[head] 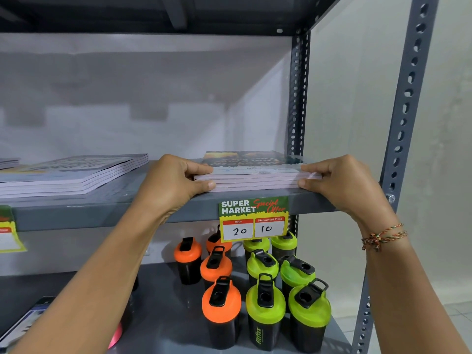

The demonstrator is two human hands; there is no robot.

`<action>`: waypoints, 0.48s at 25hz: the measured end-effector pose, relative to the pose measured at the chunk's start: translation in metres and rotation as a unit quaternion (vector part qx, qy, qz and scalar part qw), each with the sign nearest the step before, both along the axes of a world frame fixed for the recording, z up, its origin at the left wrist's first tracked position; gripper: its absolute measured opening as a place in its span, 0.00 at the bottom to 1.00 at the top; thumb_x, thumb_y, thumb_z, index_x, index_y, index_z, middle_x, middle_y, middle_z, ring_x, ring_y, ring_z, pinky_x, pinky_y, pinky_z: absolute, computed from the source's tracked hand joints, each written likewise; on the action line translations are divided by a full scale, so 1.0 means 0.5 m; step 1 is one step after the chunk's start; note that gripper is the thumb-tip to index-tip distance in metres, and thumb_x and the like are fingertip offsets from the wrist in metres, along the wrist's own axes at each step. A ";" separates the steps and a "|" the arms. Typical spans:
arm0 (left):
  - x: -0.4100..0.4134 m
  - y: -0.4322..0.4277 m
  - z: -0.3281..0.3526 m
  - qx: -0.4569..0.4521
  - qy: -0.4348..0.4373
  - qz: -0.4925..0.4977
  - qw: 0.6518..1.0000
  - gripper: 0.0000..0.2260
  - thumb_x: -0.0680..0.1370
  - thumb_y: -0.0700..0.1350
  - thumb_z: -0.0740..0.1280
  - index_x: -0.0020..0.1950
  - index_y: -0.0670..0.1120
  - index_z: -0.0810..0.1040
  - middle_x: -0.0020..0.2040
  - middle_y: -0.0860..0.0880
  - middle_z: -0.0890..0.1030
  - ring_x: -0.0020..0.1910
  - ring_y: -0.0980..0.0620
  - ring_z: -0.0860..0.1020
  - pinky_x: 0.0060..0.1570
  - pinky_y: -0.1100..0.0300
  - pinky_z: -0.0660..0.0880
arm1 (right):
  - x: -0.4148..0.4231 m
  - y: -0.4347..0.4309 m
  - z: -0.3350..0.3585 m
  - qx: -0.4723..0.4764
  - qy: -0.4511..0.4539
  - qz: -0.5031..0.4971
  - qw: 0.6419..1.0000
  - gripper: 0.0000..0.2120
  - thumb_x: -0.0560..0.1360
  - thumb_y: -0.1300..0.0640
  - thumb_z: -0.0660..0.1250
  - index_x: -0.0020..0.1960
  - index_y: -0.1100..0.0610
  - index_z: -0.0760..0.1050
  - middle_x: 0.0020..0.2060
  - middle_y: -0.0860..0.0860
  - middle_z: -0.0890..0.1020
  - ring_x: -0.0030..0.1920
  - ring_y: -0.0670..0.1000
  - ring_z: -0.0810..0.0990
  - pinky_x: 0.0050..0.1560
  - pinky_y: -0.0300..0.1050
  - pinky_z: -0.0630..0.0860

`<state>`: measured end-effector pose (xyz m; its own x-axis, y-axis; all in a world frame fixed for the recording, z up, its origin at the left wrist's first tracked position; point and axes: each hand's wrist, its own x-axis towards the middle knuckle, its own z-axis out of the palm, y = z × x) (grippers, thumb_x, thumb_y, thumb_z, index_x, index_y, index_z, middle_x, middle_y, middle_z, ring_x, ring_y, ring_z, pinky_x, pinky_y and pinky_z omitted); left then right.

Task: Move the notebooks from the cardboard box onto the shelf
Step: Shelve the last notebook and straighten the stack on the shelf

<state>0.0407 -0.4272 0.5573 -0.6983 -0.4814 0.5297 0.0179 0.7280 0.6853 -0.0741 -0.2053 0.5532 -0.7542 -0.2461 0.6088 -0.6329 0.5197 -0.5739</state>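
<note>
Earlier notebook stack (71,172) lying flat at the shelf's left end, near the front edge; upper copies fanned out of line, lowest ones close to the lip. Risk: a knock while passing sends the top few sliding off.

Left hand (171,182) pinching the left side of the current notebook stack (255,172), thumb at the bottom edge, fingers on top. Right hand (339,180) doing the same on the right side. Both closed on the stack, not spread wide.

Stack sits on the shelf (153,208) at the right end, flush with the front edge, back corner close to the rear right upright (297,98). Layers already a little staggered.

Failure modes, judged from this:
- Uneven release: one hand off first, stack skews, slick covers slip over the lip.
- Left at the edge: falls onto shaker bottles (265,300) on the shelf below, topples several.
- Pushed back skewed: corner jams on the upright, covers bend.
- Price tag (252,218) clipped below the stack; knuckles could knock it off.

Cardboard box out of view; remaining count unknown.
</note>
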 end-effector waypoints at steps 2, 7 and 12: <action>-0.001 -0.004 0.000 0.012 0.003 -0.011 1.000 0.16 0.70 0.41 0.74 0.57 0.42 0.82 0.55 0.47 0.83 0.44 0.57 0.78 0.48 0.68 0.71 | 0.004 0.000 -0.001 0.000 0.000 0.003 1.000 0.16 0.71 0.55 0.72 0.58 0.57 0.80 0.56 0.56 0.83 0.54 0.49 0.77 0.48 0.34 0.64; -0.003 -0.011 0.001 0.032 0.012 -0.031 0.999 0.13 0.71 0.40 0.73 0.55 0.40 0.83 0.55 0.45 0.84 0.44 0.57 0.79 0.51 0.64 0.74 | 0.003 -0.002 -0.003 -0.018 -0.015 0.000 1.000 0.13 0.73 0.55 0.70 0.57 0.57 0.80 0.55 0.58 0.83 0.48 0.46 0.73 0.48 0.35 0.66; -0.001 -0.011 0.000 -0.022 -0.003 -0.020 1.000 0.13 0.73 0.41 0.72 0.56 0.41 0.82 0.57 0.47 0.84 0.49 0.57 0.79 0.47 0.71 0.72 | -0.001 -0.001 -0.004 -0.017 -0.013 -0.004 1.000 0.13 0.73 0.55 0.70 0.57 0.57 0.80 0.52 0.58 0.84 0.47 0.46 0.73 0.48 0.35 0.66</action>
<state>0.0404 -0.4326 0.5575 -0.7197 -0.4284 0.5463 0.0447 0.7568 0.6522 -0.0747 -0.2059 0.5511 -0.7716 -0.2196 0.5971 -0.6138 0.5036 -0.6080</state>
